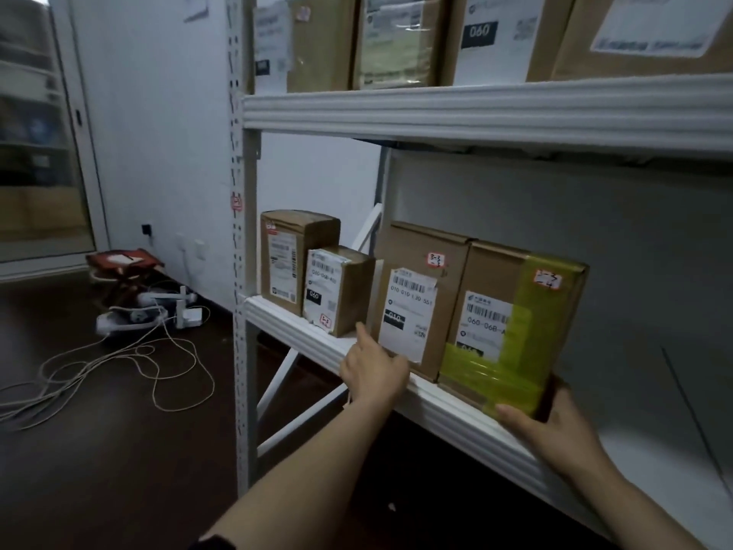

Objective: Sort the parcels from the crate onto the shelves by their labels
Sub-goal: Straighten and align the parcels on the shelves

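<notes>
A brown parcel with yellow tape (511, 327) stands on the middle shelf (313, 331), its lower right corner over the shelf's front edge. My right hand (555, 424) grips that corner, thumb on the taped front and fingers behind. To its left, touching it, stands a brown parcel with a 010 label (420, 299). My left hand (375, 371) rests at the lower left corner of that parcel, fingers curled against it. Further left stand a small parcel marked 060 (337, 289) and a taller brown parcel (295, 256).
Several labelled parcels (396, 37) fill the upper shelf (476, 109). The white upright post (242, 271) bounds the rack's left side. On the dark floor to the left lie tangled cables (119, 363), power strips and a small folding stool (123, 264). A glass door is far left.
</notes>
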A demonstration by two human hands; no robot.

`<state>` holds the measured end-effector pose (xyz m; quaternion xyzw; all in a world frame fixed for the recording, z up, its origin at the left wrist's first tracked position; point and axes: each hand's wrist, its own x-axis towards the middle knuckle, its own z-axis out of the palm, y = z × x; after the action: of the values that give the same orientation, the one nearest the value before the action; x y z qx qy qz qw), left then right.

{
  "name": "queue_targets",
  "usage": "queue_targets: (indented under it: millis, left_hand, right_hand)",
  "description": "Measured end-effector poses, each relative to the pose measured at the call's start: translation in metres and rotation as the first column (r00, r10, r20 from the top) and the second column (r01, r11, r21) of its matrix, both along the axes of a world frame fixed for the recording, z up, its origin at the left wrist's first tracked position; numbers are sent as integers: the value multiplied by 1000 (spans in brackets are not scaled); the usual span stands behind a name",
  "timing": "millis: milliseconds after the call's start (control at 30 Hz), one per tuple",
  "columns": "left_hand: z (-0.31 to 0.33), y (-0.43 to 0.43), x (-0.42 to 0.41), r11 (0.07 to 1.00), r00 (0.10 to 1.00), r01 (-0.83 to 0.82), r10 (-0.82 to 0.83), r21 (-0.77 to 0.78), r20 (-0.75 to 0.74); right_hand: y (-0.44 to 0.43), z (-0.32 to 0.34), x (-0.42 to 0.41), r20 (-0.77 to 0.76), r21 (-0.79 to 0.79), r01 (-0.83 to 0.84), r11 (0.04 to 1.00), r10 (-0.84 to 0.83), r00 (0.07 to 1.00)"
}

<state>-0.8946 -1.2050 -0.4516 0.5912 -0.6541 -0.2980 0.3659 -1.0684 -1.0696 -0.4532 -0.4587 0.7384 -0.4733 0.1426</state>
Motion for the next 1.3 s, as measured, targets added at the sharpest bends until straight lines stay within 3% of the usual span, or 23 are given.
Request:
queue_targets:
  millis: [600,1300]
  left_hand:
    - [-1,-10,15,996,996,87,-87,-6,-15]
    - [7,-31,30,999,996,24,-28,46,81]
  right_hand:
    - [-14,-5,1,35,-1,28,1000,-27,999]
    - [-35,-3,24,46,-28,13,1000,-12,999]
